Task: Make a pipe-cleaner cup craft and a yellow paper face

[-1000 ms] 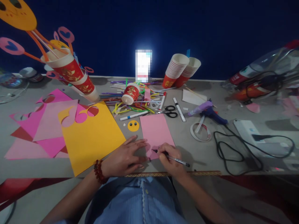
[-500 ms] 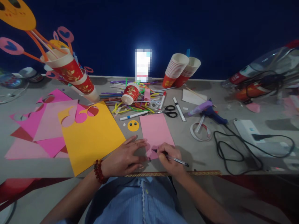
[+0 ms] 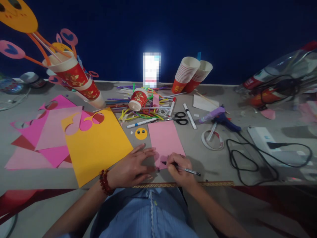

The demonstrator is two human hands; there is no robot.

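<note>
My right hand [image 3: 180,169] grips a black pen [image 3: 188,170], its tip resting on the near end of a pink paper sheet [image 3: 165,138]. My left hand [image 3: 132,167] lies flat with fingers spread, pressing the table and the pink sheet's near left corner. A red bead bracelet [image 3: 105,181] circles my left wrist. A large orange sheet [image 3: 96,145] with cut-out holes lies just left of my left hand. A small orange smiley disc [image 3: 141,133] sits beyond my fingers.
Pink sheets [image 3: 42,135] lie at left. Red paper cups with paper flowers [image 3: 71,72], a tipped cup [image 3: 138,99] on coloured straws, stacked cups [image 3: 188,74], scissors [image 3: 179,119], markers, a glue gun [image 3: 219,116], tape roll [image 3: 213,138] and black cable [image 3: 250,162] fill the table.
The pen tip has slipped slightly toward me along the pink sheet. My left hand has stayed in place.
</note>
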